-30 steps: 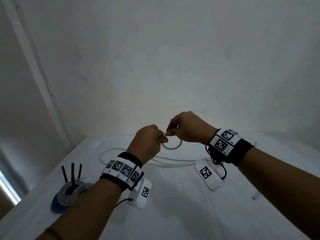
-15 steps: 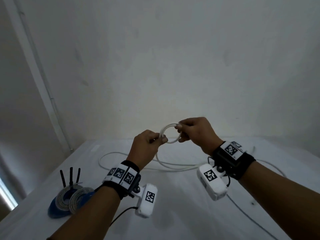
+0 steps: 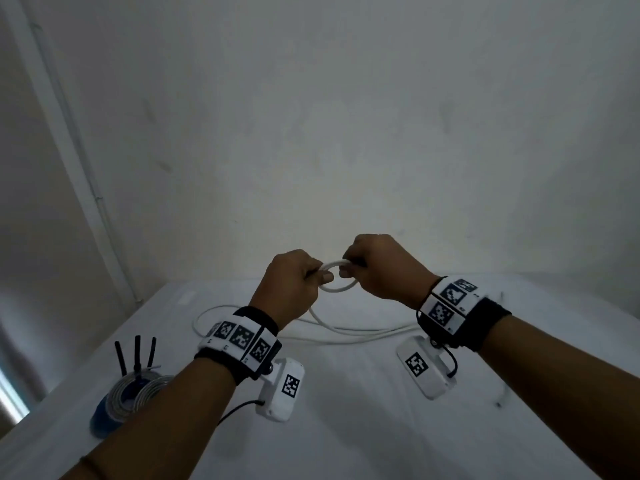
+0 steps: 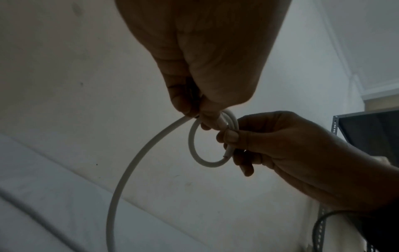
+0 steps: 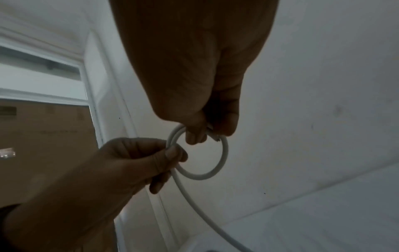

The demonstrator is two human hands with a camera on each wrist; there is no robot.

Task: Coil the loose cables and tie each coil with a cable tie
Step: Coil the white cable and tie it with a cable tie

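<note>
A white cable (image 3: 363, 332) lies slack on the white table and rises to my hands, which hold it above the table's far part. It forms a small loop (image 3: 338, 289) between them. My left hand (image 3: 318, 276) pinches the loop's left side, where the long strand leaves it. My right hand (image 3: 346, 269) pinches its top right. In the left wrist view the loop (image 4: 194, 153) hangs below my left hand (image 4: 195, 113), and two strands run side by side near my right hand (image 4: 232, 136). The right wrist view shows the loop (image 5: 223, 160) under my right hand (image 5: 205, 134).
At the near left stand grey coiled cables (image 3: 138, 393) on a blue base, with black cable ties (image 3: 136, 355) sticking up. A small white piece (image 3: 501, 398) lies at the right. The white-covered table (image 3: 346, 438) meets a bare wall. A metal rack (image 4: 336, 124) stands off to the right.
The loop hung below my hands, then was turned up between them. Now my hands are closer together, with a second strand laid along the loop.
</note>
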